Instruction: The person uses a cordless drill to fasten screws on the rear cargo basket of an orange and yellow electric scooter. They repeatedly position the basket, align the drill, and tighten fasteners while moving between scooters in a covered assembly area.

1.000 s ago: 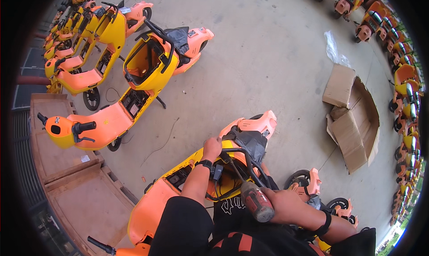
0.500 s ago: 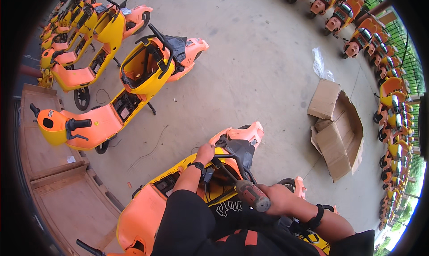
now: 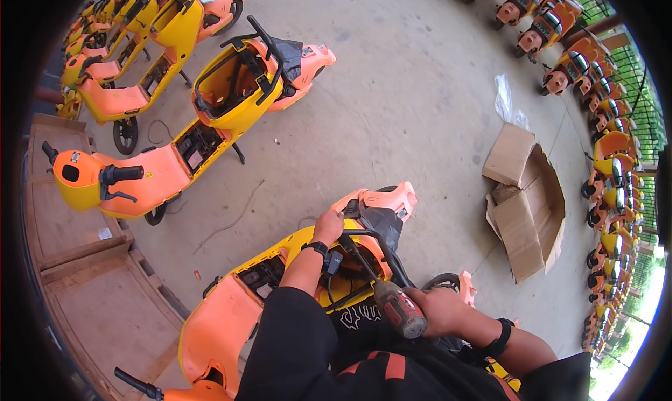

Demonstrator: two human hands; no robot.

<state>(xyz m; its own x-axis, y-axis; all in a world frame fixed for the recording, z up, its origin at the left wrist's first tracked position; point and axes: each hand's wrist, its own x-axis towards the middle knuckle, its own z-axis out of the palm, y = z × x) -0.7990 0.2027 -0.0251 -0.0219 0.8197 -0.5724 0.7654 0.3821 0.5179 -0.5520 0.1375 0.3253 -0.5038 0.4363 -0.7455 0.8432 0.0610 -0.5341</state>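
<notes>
red power drill [image 3: 395, 308] in right hand [image 3: 439, 310], fingers wrapped shut around the grip; long bit angled up-left into the open seat well of the near scooter [image 3: 280, 289], an orange-and-yellow one lying across the lower middle of the view. bit tip sits close to the black frame bar at the well's rim; exact contact point too small to tell.

left hand [image 3: 327, 226] planted on the rear rim of the well, just by the orange tail cover [image 3: 381, 201]; fingers curled over the edge, gripping the bodywork, nothing loose held. black band on that wrist, another on the right.

change over the last second: the drill was held back near the torso, bit clear of the scooter; now it has swung forward and down so the bit points into the well. left hand has stayed on the same rim. reads as the tool being lined up on a fastener with the body steadied, though no screw is visible.

outward: second stripped scooter [image 3: 238, 93] with open yellow well up-left, more beyond it. flattened cardboard box [image 3: 525, 205] on the concrete [image 3: 406, 107] to the right. row of scooters [image 3: 602, 121] along the right rim. wooden platform [image 3: 77, 261] on the left.
</notes>
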